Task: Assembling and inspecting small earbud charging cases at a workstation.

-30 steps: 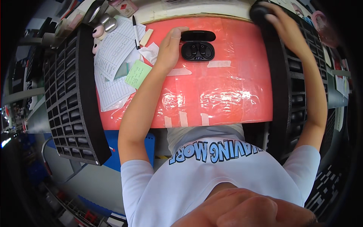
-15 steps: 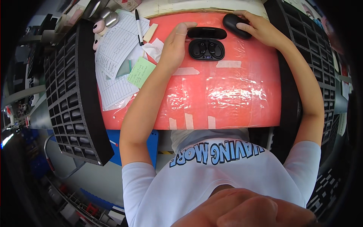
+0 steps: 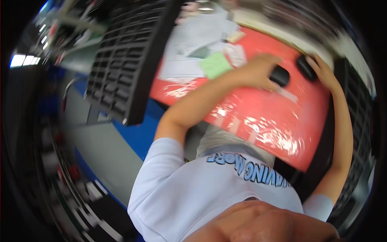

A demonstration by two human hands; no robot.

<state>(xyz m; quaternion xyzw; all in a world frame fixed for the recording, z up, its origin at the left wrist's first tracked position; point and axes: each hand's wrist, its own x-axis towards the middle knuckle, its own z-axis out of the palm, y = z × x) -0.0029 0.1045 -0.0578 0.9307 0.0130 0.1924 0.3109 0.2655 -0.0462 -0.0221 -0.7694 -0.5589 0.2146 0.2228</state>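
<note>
On the red plastic mat [image 3: 306, 125], our left hand [image 3: 260, 72] curls fingers around a closed black oval case [image 3: 279, 76], our right hand [image 3: 323, 71] along a second black case [image 3: 306, 68]; blue lettering [image 3: 246, 170] crosses our white shirt [image 3: 193, 189].

Your passage: red mat [image 3: 296, 111], near right side. In your way: left rack [image 3: 141, 56], papers [image 3: 205, 30], black case [image 3: 280, 76], second black case [image 3: 306, 67], right rack [image 3: 360, 94].

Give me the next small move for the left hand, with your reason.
Probably shift the black case in the left hand leftward: it looks closed, though blurred, and the right hand has a second dark case near it over the red mat, so clearing space there seems sensible.
</note>
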